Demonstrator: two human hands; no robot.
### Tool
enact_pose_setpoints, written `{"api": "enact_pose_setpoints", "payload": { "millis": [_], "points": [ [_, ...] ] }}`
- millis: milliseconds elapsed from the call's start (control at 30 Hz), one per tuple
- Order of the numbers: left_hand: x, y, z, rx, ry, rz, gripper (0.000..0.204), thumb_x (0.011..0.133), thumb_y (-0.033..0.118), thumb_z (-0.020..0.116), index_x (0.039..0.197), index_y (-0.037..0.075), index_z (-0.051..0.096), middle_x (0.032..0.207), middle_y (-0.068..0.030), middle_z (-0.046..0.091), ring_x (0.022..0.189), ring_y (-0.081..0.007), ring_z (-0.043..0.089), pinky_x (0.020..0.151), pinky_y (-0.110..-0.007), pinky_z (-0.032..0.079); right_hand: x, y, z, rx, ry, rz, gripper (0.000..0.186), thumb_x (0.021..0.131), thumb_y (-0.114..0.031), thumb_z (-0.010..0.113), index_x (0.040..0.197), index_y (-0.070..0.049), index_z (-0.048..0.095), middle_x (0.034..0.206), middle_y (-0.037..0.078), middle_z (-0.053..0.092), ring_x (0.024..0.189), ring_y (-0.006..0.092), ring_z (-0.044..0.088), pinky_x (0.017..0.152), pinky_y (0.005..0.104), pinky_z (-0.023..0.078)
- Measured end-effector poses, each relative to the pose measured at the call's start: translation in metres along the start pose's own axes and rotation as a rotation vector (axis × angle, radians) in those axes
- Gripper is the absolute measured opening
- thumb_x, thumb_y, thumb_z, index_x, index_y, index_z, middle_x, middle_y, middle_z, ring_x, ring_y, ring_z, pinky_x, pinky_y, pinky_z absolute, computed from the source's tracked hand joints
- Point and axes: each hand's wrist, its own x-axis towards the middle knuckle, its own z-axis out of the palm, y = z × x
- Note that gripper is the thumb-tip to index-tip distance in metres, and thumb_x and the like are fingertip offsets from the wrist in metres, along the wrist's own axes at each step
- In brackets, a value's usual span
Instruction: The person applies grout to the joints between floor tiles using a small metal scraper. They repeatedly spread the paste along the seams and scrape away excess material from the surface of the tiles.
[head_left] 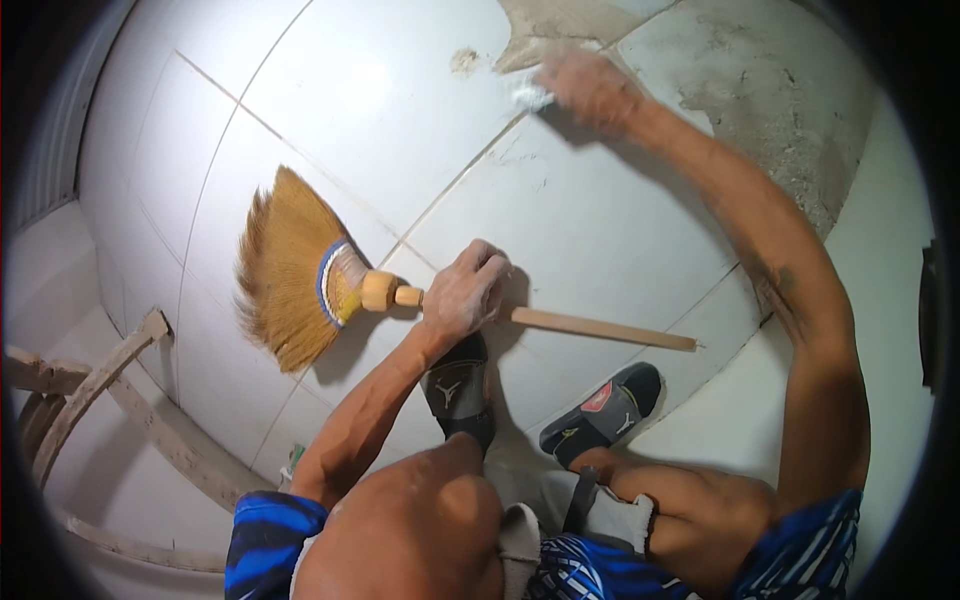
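Observation:
A fan-shaped straw broom (292, 262) with blue and white binding is held low over the white tiles. My left hand (468, 290), dusty with white powder, is wrapped round its wooden handle (600, 328). The bristles spread to the left of the hand and the handle runs out to the right. Farther off, my right hand (592, 92) is stretched out above a tile and smeared by motion. A small whitish thing (531, 96) shows at its fingertips, too blurred to name. The fingers look closed on it.
Bare grey cement (770, 90) and a broken tile edge lie at the far right. At the lower left stands a dirty wooden frame (100, 395). My feet, in dark slides (610, 408), rest on the floor beside the handle. A pale wall rises at the right.

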Motion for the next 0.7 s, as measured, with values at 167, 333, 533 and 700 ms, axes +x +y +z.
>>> {"api": "enact_pose_setpoints", "payload": {
  "millis": [167, 333, 533, 700],
  "points": [
    [0.001, -0.006, -0.001, 0.013, 0.018, -0.011, 0.022, 0.079, 0.002, 0.065, 0.100, 0.011, 0.062, 0.100, -0.0069, 0.058, 0.084, -0.0288, 0.064, 0.065, -0.039, 0.056, 0.004, 0.031, -0.011, 0.043, -0.296, 0.180, 0.013, 0.088, -0.007, 0.055, 0.099, -0.010, 0.061, 0.095, 0.008, 0.062, 0.096, 0.0228, 0.066, 0.079, 0.0357, 0.058],
    [0.008, 0.000, -0.007, 0.013, 0.006, -0.013, 0.024, 0.078, 0.002, 0.065, 0.100, 0.010, 0.060, 0.101, -0.0071, 0.058, 0.085, -0.0290, 0.064, 0.065, -0.039, 0.056, -0.007, 0.035, -0.005, -0.025, 0.292, -0.156, 0.017, 0.088, -0.003, 0.055, 0.102, -0.011, 0.060, 0.094, 0.006, 0.062, 0.087, 0.0209, 0.066, 0.070, 0.0279, 0.059],
    [0.007, 0.008, 0.005, -0.041, 0.033, 0.039, 0.026, 0.078, -0.003, 0.065, 0.101, 0.010, 0.061, 0.100, -0.0082, 0.059, 0.078, -0.0300, 0.065, 0.062, -0.039, 0.055, -0.023, 0.052, 0.008, 0.013, -0.025, -0.011, 0.018, 0.088, -0.004, 0.054, 0.103, -0.010, 0.060, 0.096, 0.005, 0.062, 0.090, 0.0214, 0.066, 0.074, 0.0311, 0.060],
    [0.003, -0.001, -0.002, 0.013, 0.040, 0.010, 0.027, 0.077, -0.002, 0.066, 0.101, 0.011, 0.062, 0.099, -0.0075, 0.059, 0.079, -0.0293, 0.065, 0.062, -0.039, 0.056, 0.011, 0.029, -0.031, 0.156, -0.445, 0.286, 0.023, 0.084, -0.010, 0.063, 0.107, -0.009, 0.061, 0.105, 0.011, 0.062, 0.101, 0.0276, 0.063, 0.087, 0.0365, 0.056]
  ]
}}
